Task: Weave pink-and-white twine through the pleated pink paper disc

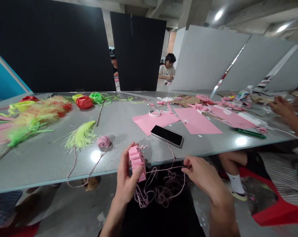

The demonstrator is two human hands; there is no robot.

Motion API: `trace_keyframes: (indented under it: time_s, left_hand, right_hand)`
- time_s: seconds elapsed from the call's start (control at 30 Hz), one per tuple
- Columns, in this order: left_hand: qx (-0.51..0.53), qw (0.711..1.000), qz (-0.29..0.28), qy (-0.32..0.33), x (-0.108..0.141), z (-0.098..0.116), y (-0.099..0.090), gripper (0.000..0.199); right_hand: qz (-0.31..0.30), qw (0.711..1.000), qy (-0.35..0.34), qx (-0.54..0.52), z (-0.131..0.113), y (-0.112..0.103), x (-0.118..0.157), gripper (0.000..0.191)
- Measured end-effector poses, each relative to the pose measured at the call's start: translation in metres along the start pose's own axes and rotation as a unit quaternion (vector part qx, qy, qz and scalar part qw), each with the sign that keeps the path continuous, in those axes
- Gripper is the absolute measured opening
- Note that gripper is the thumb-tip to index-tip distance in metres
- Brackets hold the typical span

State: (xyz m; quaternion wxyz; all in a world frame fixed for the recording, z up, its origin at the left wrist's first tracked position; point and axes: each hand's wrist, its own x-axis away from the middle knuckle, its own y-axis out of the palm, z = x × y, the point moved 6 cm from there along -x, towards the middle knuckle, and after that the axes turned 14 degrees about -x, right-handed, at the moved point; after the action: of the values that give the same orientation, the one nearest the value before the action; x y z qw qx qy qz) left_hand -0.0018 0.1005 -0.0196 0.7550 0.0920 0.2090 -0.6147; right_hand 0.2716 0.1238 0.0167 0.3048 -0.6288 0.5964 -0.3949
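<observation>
My left hand (126,179) is closed around a small pink bundle of rolled paper tubes (136,157), bound along its side with pink-and-white twisted string. From the bundle a length of string (163,170) runs fairly straight to my right hand (200,172), whose thumb and forefinger pinch it. Below and between my hands hangs a loose tangle of the same string (161,197) over my lap. A ball of this string (103,141) rests on the table to the left, its strand looping over the front edge.
A phone (167,135) lies before my hands, near pink paper sheets (198,121) and a tape roll (154,113). Yellow-green fringe (83,134) and red raffia (84,102) are at left. A green cutter (249,132) lies right. Another person's hand (282,107) is at far right.
</observation>
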Motion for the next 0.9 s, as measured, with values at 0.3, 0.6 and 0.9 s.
trace_keyframes:
  time_s: [0.3,0.6,0.9]
  left_hand:
    - [0.002,1.000,0.005,0.002,0.000,0.005,-0.002,0.056]
    - [-0.003,1.000,0.011,-0.008,0.000,0.001,0.000,0.056]
    - [0.005,1.000,-0.001,-0.009,0.001,0.002,-0.002,0.059]
  right_hand:
    - [-0.103,0.900,-0.320,-0.278,-0.124,0.042,0.033,0.017]
    - [0.019,0.998,0.048,0.021,0.022,-0.006,-0.007,0.010]
    - [-0.070,0.890,-0.365,-0.265,-0.115,0.042,0.034,0.011]
